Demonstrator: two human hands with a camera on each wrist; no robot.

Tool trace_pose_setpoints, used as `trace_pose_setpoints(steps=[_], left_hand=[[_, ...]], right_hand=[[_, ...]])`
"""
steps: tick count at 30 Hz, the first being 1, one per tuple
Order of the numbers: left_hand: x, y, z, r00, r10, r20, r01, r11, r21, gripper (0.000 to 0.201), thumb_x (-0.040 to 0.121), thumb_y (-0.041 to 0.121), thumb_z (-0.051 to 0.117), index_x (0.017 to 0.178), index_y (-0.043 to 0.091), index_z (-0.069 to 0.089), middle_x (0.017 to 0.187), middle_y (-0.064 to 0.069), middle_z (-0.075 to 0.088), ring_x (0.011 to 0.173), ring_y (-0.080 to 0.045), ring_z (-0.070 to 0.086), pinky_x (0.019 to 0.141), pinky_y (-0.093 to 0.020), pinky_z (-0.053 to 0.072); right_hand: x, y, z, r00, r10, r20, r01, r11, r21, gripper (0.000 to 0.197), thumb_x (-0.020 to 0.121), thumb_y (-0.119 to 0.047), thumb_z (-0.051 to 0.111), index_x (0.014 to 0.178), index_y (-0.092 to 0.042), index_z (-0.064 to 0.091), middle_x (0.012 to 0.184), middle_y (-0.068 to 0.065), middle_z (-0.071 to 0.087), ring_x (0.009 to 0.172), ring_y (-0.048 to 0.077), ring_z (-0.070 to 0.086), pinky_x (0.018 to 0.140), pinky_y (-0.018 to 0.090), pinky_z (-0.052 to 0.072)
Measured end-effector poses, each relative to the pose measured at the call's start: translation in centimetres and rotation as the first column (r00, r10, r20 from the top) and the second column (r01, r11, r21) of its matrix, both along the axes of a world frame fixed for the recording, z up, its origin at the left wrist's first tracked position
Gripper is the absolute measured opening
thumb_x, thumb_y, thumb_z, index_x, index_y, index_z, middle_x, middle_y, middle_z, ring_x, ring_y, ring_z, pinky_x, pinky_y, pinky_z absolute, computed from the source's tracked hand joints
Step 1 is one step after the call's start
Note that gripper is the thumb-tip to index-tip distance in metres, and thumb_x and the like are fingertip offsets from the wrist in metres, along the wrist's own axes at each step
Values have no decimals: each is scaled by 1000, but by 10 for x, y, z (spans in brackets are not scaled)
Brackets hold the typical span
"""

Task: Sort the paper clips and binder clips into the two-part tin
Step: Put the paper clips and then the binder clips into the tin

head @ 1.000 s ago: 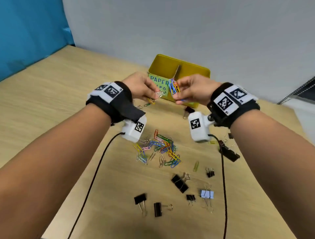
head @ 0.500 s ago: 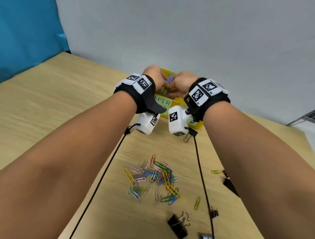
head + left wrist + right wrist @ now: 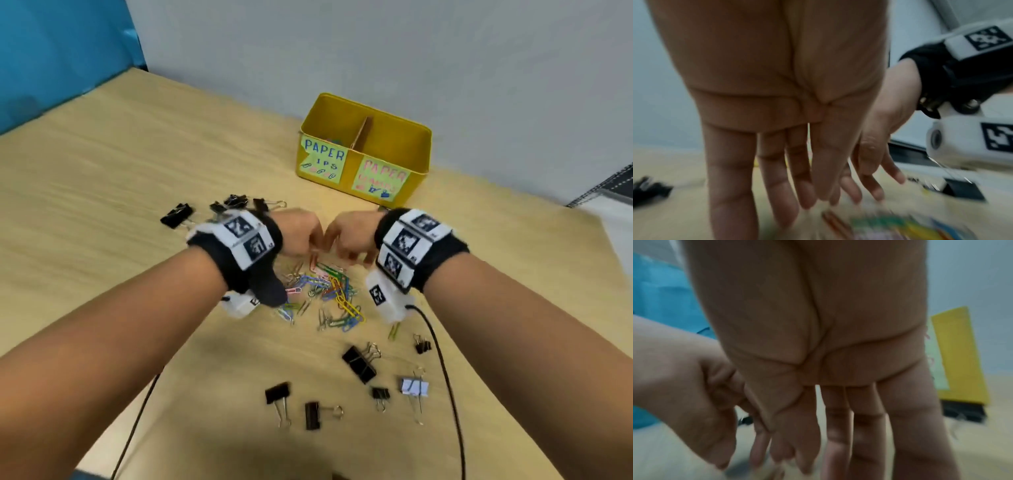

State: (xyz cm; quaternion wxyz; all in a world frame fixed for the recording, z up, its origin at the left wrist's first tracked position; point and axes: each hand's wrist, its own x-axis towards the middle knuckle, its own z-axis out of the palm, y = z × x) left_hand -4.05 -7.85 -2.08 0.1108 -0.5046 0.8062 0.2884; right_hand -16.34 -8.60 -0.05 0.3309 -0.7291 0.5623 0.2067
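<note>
A pile of coloured paper clips (image 3: 329, 291) lies mid-table. My left hand (image 3: 310, 245) and right hand (image 3: 346, 255) hover side by side over its far edge, almost touching each other. In the left wrist view the left hand (image 3: 807, 203) points its straight fingers down at the blurred clips (image 3: 900, 227) and holds nothing. The right hand (image 3: 818, 459) is likewise spread and empty. The yellow two-part tin (image 3: 418, 164) stands behind, and a few clips show in its left part. Black binder clips (image 3: 359, 363) lie in front of the pile.
More black binder clips (image 3: 176, 216) sit to the left behind my left wrist. A pale blue binder clip (image 3: 414, 387) lies front right. Black cables (image 3: 445, 377) trail from both wrist cameras. The grey wall is just behind the tin.
Both hands held paper clips and carried them up over the tin. They have now come back down to the pile with nothing in them.
</note>
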Motion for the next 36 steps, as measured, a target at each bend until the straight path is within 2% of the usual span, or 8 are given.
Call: trace_pose_setpoints(steps=[4, 7, 10, 16, 20, 26, 33, 36], left_hand=[[-1, 33, -21, 996, -79, 43, 81, 996, -41, 39, 84, 0, 45, 119, 4, 61, 121, -19, 58, 110, -35, 58, 94, -40, 49], [4, 44, -18, 997, -81, -9, 81, 997, -10, 43, 85, -2, 46, 125, 9, 59, 127, -14, 59, 114, -29, 57, 96, -32, 47], [21, 45, -13, 997, 71, 2, -71, 995, -65, 47, 86, 2, 52, 131, 14, 51, 133, -11, 50, 120, -27, 52, 100, -32, 43], [25, 60, -17, 974, 155, 162, -152, 988, -34, 51, 79, -4, 59, 125, 13, 48, 128, -12, 46, 110, -31, 56, 87, -37, 50], [4, 67, -23, 983, 134, 126, -123, 988, -92, 39, 83, -3, 57, 122, 2, 52, 125, -16, 56, 112, -30, 57, 89, -33, 49], [-2, 68, -22, 976, 216, -29, -218, 972, -87, 38, 84, -4, 56, 120, 7, 53, 124, -13, 56, 110, -27, 56, 83, -30, 46], [26, 69, -20, 964, 264, 13, -264, 964, -11, 56, 77, 0, 67, 128, 13, 49, 130, -9, 45, 116, -26, 51, 88, -27, 43], [14, 70, -21, 973, 229, 5, -229, 973, -17, 56, 76, 1, 68, 128, 11, 49, 130, -10, 49, 116, -26, 52, 86, -26, 42]], right_hand=[[-5, 29, -10, 994, 108, -19, -109, 990, -88, 41, 92, -4, 37, 130, -10, 53, 67, -9, 39, 58, 9, 40, 40, 0, 38], [-17, 39, -14, 997, 82, -15, -83, 996, -44, 47, 86, 3, 39, 128, -12, 55, 70, -14, 37, 71, 12, 46, 42, 4, 38], [-40, 45, -9, 998, -63, -11, 62, 996, -64, 39, 79, 2, 57, 116, -13, 57, 81, -3, 48, 77, 22, 53, 60, 28, 50], [-61, 72, -17, 907, 66, -417, -77, 997, -10, 37, 74, -3, 68, 108, -7, 54, 85, 7, 56, 79, 23, 57, 56, 25, 46], [-48, 69, -26, 958, 9, -288, -44, 992, -115, 27, 69, -1, 67, 95, -6, 61, 84, 8, 57, 76, 22, 54, 53, 26, 44], [-42, 60, -31, 899, -405, 168, 426, 898, -114, 20, 82, 4, 57, 68, -10, 54, 70, 12, 63, 59, 25, 61, 68, 38, 58], [-106, 33, -19, 853, -517, 65, 514, 815, -269, 31, 92, -6, 46, 118, -7, 64, 116, 13, 63, 103, 29, 63, 92, 40, 54], [-103, 35, -24, 882, -472, 15, 461, 854, -240, 34, 93, -5, 42, 120, -5, 62, 101, 8, 56, 92, 24, 55, 84, 30, 49]])
